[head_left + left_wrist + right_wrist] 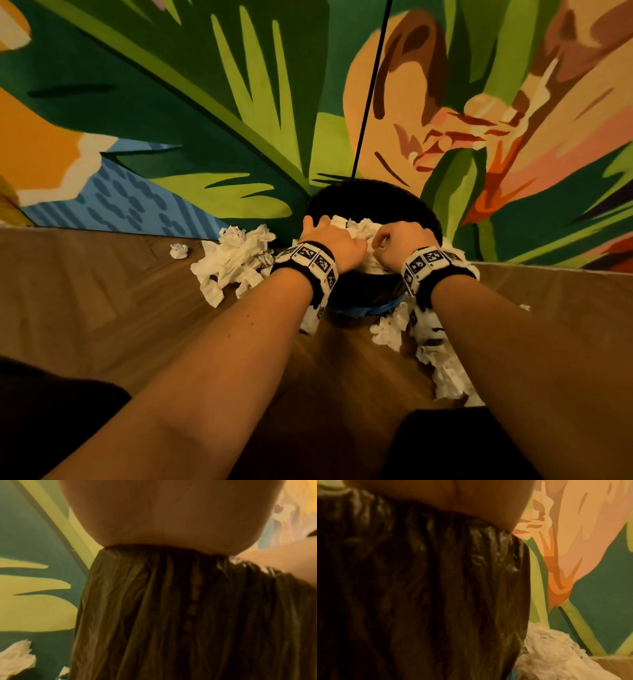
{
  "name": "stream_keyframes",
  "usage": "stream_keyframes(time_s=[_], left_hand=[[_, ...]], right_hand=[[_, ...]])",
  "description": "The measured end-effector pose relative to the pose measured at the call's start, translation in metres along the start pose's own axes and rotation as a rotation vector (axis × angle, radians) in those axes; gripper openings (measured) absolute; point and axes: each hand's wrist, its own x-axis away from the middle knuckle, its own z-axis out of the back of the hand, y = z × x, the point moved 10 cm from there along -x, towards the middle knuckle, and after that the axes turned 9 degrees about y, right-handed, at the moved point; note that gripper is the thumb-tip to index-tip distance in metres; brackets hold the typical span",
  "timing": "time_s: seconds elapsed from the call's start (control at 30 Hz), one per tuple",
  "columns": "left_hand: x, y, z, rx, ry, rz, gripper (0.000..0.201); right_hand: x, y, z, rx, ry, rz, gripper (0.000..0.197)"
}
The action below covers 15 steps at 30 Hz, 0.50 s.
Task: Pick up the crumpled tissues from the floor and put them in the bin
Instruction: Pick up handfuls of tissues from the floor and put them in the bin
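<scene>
A round bin [373,198] lined with a black bag stands against the painted wall. White crumpled tissues [359,228] are heaped in its mouth. My left hand [323,233] lies palm down on that heap, with its fingers stretched toward the left rim. My right hand [390,240] sits beside it with its fingers curled into the tissues. Both wrist views show only the heel of a palm above the wrinkled bag [171,615] [419,588]; the fingers are hidden there.
More tissues lie on the wooden floor: a big pile [236,263] left of the bin, a small ball [178,251] beyond it, and a trail [442,366] at the bin's right under my forearm. The mural wall [171,102] rises just behind the bin.
</scene>
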Motion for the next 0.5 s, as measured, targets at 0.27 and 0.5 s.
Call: stream_keyframes(time_s=[0.27, 0.5], left_hand=[[0.009, -0.018, 0.062, 0.273, 0.437, -0.017, 0.046], [0.019, -0.103, 0.073, 0.564, 0.52, 0.13, 0.049]], right_hand=[[-0.001, -0.001, 0.042, -0.204, 0.267, -0.023, 0.019], [-0.01, -0.059, 0.065, -0.423, 0.39, 0.057, 0.01]])
